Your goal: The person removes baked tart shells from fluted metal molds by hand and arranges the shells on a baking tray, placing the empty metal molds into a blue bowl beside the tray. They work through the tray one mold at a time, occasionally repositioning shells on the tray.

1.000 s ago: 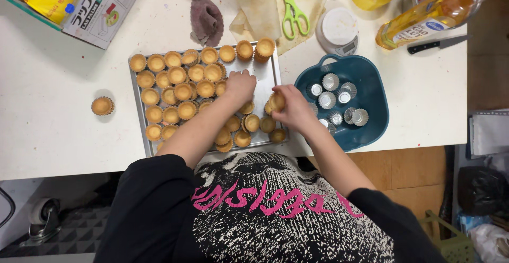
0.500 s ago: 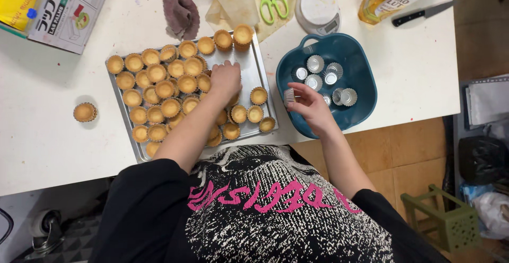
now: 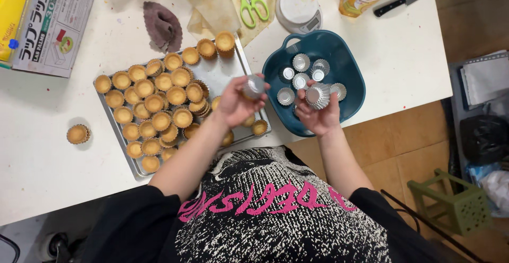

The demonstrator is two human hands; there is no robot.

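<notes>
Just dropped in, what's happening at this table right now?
A person stands at a white table with both hands raised above it. The left hand holds a small metal tart mould over a baking tray filled with golden tart shells. The right hand holds a fluted metal mould over a blue basin that holds more empty moulds. One tart shell sits alone on the table, left of the tray.
</notes>
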